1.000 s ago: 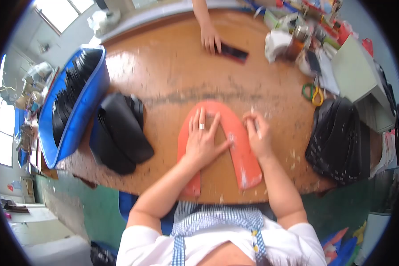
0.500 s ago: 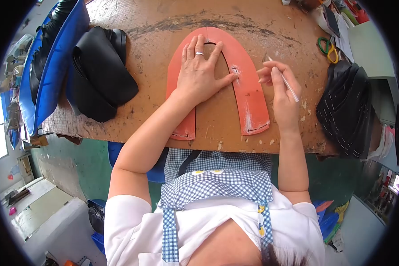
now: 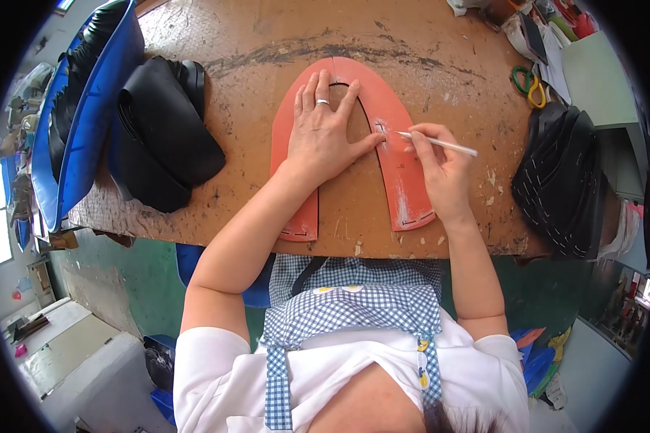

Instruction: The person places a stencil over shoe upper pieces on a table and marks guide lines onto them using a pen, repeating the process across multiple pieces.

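A red U-shaped template (image 3: 404,187) with small slots and white marks lies on the wooden table, its curved end away from me. Dark edging shows along its inner curve. My left hand (image 3: 321,137) rests flat on it with fingers spread, the thumb reaching across to the right arm beside a slot. Between the fingertips of my right hand (image 3: 440,169) is a slim white marking pen (image 3: 455,147). Its tip points left, over the template's right arm near that slot; whether it touches cannot be told.
Folded black pieces (image 3: 170,137) lie at left beside a blue bin (image 3: 87,108) of more black pieces. To the right is a black stack with white marks (image 3: 560,180), and scissors (image 3: 534,90) with green and yellow handles. The worn wooden table (image 3: 253,43) ends near my apron.
My right hand has moved left and turned, bringing the pen from beside the template to over its right arm. My left hand stays pressed on the template. The view has shifted slightly.
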`<state>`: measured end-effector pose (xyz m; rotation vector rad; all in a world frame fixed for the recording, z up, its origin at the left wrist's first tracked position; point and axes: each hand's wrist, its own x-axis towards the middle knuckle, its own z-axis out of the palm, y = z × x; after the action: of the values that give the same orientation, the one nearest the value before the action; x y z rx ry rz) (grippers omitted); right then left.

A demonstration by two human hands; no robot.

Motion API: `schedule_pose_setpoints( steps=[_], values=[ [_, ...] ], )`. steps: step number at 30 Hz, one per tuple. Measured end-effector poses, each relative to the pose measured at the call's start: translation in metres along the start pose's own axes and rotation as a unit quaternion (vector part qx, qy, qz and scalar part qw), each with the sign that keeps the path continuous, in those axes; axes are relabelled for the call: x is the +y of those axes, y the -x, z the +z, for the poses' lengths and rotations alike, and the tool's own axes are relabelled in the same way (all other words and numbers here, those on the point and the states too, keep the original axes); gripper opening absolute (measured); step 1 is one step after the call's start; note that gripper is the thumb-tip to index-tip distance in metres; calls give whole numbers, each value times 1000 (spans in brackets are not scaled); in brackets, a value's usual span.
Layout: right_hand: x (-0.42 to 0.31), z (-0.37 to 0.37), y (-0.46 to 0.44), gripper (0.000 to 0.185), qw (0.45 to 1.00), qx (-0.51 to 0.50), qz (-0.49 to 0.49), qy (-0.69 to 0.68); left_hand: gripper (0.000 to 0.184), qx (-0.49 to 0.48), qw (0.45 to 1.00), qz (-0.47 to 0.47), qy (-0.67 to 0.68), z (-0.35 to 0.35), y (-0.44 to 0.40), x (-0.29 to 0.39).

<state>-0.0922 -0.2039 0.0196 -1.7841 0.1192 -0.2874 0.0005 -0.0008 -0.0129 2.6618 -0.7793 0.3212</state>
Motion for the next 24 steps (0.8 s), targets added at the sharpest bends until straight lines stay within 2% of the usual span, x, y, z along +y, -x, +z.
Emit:
schedule_pose_setpoints(
  steps=[10, 17, 20, 23, 24],
  values=[
    [11, 16, -26, 14, 999, -36, -19, 22, 116, -48, 999, 5, 5, -11, -2, 1],
    [16, 19, -31, 11, 997, -56, -47, -2, 116, -42, 999, 4, 10, -10, -1, 1],
    [7, 13, -21, 9, 989, -49, -73, 116, 116, -39, 999, 4, 9, -11, -2, 0],
    [-1, 11, -9, 8, 980, -53, -104, 161, 116, -39, 999, 2, 10, -11, -1, 2],
    [0, 11, -9, 8, 985, -56, -95, 134, 116, -40, 999, 3, 9, -10, -1, 1]
  ],
)
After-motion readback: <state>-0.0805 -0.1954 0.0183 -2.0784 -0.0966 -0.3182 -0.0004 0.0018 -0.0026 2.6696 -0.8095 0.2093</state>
